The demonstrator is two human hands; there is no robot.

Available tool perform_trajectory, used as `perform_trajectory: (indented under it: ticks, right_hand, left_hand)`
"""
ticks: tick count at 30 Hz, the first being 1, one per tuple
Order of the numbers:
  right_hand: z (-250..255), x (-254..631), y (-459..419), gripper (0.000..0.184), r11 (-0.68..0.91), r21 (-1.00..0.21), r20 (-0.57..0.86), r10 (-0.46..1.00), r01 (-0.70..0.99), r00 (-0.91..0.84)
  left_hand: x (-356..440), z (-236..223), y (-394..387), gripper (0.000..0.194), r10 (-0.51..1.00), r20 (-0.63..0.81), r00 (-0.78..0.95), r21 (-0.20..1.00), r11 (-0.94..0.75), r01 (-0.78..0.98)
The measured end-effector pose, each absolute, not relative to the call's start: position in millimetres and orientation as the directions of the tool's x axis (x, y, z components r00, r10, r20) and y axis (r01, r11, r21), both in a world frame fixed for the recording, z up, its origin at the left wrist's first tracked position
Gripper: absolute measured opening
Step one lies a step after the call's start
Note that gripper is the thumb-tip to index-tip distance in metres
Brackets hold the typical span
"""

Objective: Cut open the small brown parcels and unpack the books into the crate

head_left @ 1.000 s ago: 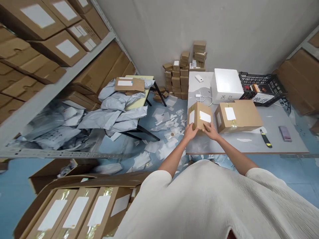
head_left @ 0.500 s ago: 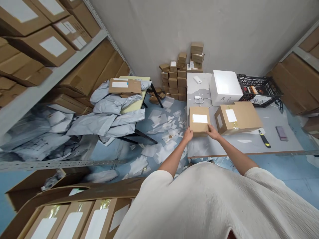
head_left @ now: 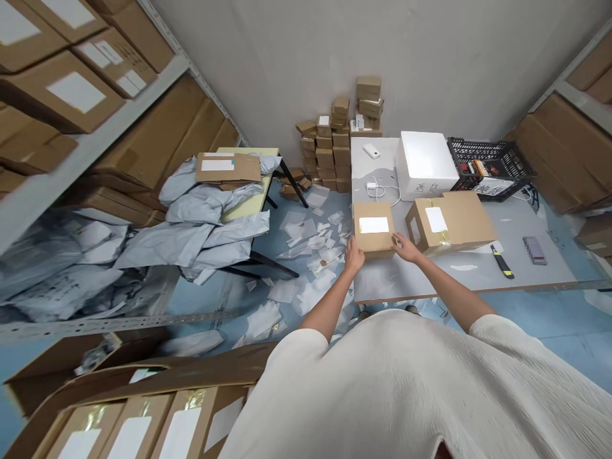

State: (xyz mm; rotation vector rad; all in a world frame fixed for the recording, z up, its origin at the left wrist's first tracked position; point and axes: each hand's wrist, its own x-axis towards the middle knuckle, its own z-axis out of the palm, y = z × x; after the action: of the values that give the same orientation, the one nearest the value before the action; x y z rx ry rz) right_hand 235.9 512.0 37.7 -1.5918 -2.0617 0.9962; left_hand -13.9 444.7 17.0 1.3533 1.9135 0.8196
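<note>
A small cardboard box (head_left: 374,243) with a white label on top sits at the left edge of the grey table (head_left: 421,280). My left hand (head_left: 354,256) holds its near left side, fingers closed along the edge. On the opposite side, my right hand (head_left: 406,247) has its fingertips bent against the box's near right edge. A larger taped cardboard box (head_left: 471,223) with white labels stands just right of that hand. Further right lies a black and yellow utility knife (head_left: 502,262).
Behind the boxes are a white lidded box (head_left: 425,162), a black crate (head_left: 492,162) and a white cable (head_left: 382,189). Paper scraps (head_left: 310,290) litter the floor. Grey mailing bags (head_left: 191,236) cover a side table. Shelves of cartons rise left; small boxes (head_left: 325,156) are stacked against the wall.
The small box has shifted slightly left toward the table's edge, with both hands still at its sides. My left hand sits a little further up its left side. The whole view has shifted slightly.
</note>
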Motion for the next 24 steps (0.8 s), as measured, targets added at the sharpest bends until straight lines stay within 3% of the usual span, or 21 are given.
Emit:
perform_trajectory:
  ticks: [4, 11, 16, 20, 24]
  right_hand:
    - [49.9, 272.9, 519.5, 0.063, 0.100, -0.786, -0.122, 0.943, 0.610, -0.310]
    - [60.0, 361.4, 555.7, 0.052, 0.169, -0.761, 0.052, 0.978, 0.627, -0.202]
    - [54.0, 423.6, 571.2, 0.055, 0.091, -0.701, 0.005, 0.992, 0.708, -0.122]
    - [51.6, 450.2, 577.5, 0.056, 0.027, -0.650, -0.101, 0.987, 0.760, -0.122]
    - [47.9, 451.7, 577.0, 0.059, 0.087, -0.659, -0.112, 0.971, 0.747, -0.211]
  left_hand:
    - [17.2, 34.9, 450.9, 0.081, 0.954, -0.086, -0.288, 0.753, 0.251, 0.608]
    - [123.9, 58.4, 477.8, 0.062, 1.000, 0.026, 0.014, 0.728, -0.028, 0.685]
    - [209.4, 63.7, 494.9, 0.057, 0.973, 0.048, 0.225, 0.687, -0.196, 0.700]
    - [247.0, 63.7, 502.0, 0.055, 0.984, -0.009, 0.178, 0.653, -0.129, 0.747]
    - [247.5, 61.7, 499.0, 0.053, 0.993, -0.047, 0.104, 0.608, -0.055, 0.792]
